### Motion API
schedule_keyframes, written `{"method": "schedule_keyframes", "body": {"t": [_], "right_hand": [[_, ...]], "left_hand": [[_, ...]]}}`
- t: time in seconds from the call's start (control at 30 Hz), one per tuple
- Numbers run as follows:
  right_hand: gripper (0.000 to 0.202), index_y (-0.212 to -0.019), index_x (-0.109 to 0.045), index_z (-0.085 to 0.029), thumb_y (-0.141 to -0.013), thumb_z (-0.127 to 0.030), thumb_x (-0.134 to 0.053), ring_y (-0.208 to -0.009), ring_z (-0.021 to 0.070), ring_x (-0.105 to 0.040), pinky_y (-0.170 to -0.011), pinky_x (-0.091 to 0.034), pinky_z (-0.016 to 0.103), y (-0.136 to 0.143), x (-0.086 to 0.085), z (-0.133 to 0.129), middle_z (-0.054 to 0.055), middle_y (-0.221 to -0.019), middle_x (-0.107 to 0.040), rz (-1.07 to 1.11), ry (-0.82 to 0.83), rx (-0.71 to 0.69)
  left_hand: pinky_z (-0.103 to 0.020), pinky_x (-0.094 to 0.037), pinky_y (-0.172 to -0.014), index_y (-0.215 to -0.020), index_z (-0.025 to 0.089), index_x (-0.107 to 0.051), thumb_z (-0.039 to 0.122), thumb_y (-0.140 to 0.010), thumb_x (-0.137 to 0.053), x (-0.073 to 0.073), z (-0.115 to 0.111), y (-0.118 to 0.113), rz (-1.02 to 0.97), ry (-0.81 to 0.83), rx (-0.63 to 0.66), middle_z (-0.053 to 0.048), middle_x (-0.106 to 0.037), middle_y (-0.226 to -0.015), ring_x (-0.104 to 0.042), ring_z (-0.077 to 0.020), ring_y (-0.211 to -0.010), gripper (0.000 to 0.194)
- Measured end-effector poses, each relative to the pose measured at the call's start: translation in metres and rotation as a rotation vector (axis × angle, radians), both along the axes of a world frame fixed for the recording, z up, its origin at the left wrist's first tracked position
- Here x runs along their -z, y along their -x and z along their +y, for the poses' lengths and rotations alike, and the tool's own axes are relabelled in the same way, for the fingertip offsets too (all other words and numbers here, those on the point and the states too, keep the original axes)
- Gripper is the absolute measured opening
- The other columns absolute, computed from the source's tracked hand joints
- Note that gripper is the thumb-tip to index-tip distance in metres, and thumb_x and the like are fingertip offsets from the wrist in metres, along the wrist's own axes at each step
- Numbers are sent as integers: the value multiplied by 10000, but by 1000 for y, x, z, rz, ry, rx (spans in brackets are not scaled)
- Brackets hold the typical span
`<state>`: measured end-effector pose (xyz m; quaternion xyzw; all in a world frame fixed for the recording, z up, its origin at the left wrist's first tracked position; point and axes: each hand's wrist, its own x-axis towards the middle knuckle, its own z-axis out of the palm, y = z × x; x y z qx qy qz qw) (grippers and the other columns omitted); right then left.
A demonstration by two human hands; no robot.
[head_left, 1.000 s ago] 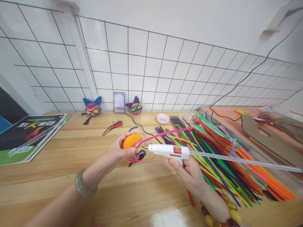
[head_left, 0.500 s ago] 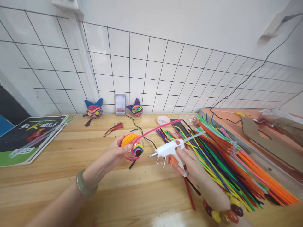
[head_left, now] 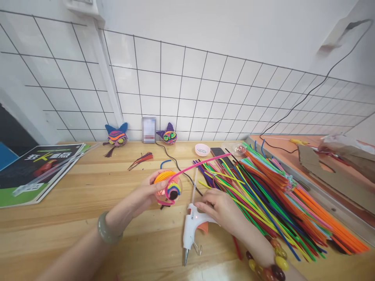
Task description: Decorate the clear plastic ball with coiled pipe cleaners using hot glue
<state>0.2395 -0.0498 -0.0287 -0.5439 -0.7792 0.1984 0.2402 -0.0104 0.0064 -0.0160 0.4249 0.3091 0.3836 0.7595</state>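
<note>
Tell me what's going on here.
A person's left hand holds a ball with a pink stem running off it. The right hand is on a glue gun, nozzle toward the near side; how firmly it grips is unclear. Pipe cleaners lie spread to the right. A blue-eared ball and a purple-eared ball sit farther back.

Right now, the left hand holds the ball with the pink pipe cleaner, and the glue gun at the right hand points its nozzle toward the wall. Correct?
No: in the head view, the glue gun at the right hand points its nozzle away from the wall. The left hand does hold the ball with the pink pipe cleaner.
</note>
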Motion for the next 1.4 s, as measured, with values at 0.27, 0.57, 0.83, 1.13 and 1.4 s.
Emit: {"method": "schedule_keyframes", "body": {"t": [0.27, 0.57, 0.83, 1.13, 1.4], "right_hand": [[494, -1173, -604, -217, -777, -497, -696, -689, 152, -578, -619, -500, 267, 12, -4, -17, 26, -839, -617, 794, 161, -34], [173, -1007, -730, -260, -908, -246, -589, -852, 171, -651, -750, -544, 284, 14, -23, -27, 51, -913, -704, 519, -121, -155], [157, -973, -737, -217, -898, -225, -599, -787, 171, -678, -680, -565, 273, 18, -24, -31, 70, -858, -715, 458, -274, -147], [147, -900, -727, -201, -900, -189, -580, -763, 171, -673, -696, -554, 277, 20, -25, -29, 66, -825, -719, 492, -298, -167], [147, -916, -718, -208, -906, -193, -572, -773, 178, -669, -696, -545, 290, 19, -22, -26, 59, -825, -718, 490, -285, -196]], "left_hand": [[-261, -460, -748, -1119, 214, -598, 357, -681, -788, -3, -19, -13, 120, -67, 238, -32, -622, -1047, -589, -173, -902, 498], [-278, -427, -782, -1127, 221, -590, 367, -632, -820, -1, -26, -18, 144, -39, 300, -27, -612, -1029, -559, -191, -947, 564], [-283, -435, -765, -1107, 207, -577, 334, -601, -841, -3, -26, -20, 112, -6, 261, -35, -615, -999, -555, -186, -915, 585], [-281, -441, -745, -1114, 193, -554, 327, -599, -839, -4, -26, -22, 87, 9, 271, -40, -624, -979, -576, -185, -877, 604], [-308, -446, -803, -1161, 209, -541, 343, -600, -833, -2, -27, -20, 144, -4, 250, -46, -624, -1043, -577, -214, -953, 646]]}}
